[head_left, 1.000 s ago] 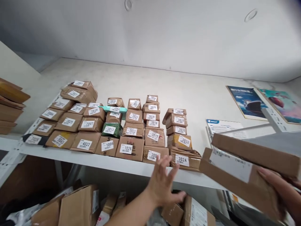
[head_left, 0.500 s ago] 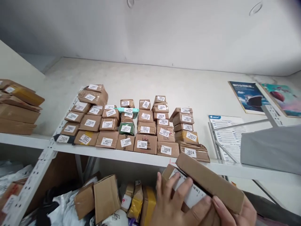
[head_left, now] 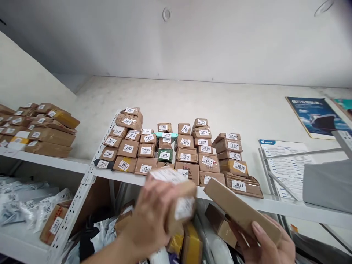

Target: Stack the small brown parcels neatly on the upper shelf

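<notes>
My left hand, smeared by motion, grips a small brown cardboard box with white labels on its top and end. It is in front of the upper shelf's edge, hiding part of the bottom row of parcels. In my right hand is a long, flat brown box, tilted down to the right, with the thumb along its near side. Behind it a darker brown box shows; whether the right fingers touch it I cannot tell. Stacked parcels with numbered labels face me on the shelf.
The white shelf runs across at mid-height, with a perforated upright at left. Below lie bags and yellow-taped parcels. More boxes sit on the left shelf. A grey box is at right, near posters.
My left hand has drawn the labelled box away from the flat box and moved it left. The flat box stays in my right hand. The view has swung left.
</notes>
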Available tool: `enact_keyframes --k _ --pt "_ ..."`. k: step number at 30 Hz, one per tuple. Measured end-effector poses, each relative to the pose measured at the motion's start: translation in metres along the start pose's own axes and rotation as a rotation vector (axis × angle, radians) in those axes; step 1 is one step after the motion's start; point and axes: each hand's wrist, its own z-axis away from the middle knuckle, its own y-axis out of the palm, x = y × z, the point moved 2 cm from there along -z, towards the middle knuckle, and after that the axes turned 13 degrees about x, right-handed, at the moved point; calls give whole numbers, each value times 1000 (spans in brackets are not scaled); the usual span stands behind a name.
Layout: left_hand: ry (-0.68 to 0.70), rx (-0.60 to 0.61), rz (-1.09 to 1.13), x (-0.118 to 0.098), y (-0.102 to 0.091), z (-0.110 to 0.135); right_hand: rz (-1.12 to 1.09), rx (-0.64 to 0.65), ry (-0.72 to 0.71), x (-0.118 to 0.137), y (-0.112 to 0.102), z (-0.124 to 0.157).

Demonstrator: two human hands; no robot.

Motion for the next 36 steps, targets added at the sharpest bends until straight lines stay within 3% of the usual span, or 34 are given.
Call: enact_keyframes --k 3,7,9,11,14,16,19,23,27,31,36 --pt "-242 -129 -78 83 -44 4 86 76 -104 10 53 -1" --pt "-504 -277 198 194 -71 1 130 242 -186 -4 138 -23" --pt "-515 -324 293 244 -72 -13 109 289 -237 -15 182 -40" --pt "-428 -340 356 287 -64 -37 44 285 -309 -25 221 -55" --pt "-324 -297 344 334 -39 -84 -64 244 -351 -40 262 -68" --pt "-281 -248 249 353 -16 -116 -89 204 -327 -49 276 -72" --pt "-240 -107 136 369 21 -150 -49 167 -315 -58 279 -75" --pt "-279 111 86 383 58 -168 44 97 -358 -53 268 -84" --pt "-384 295 42 395 72 -168 157 17 -387 -39 264 -99" --pt "-472 472 52 402 75 -167 274 19 -434 -31 274 -118" --pt "-491 515 57 400 84 -167 397 111 -547 -34 301 -162"
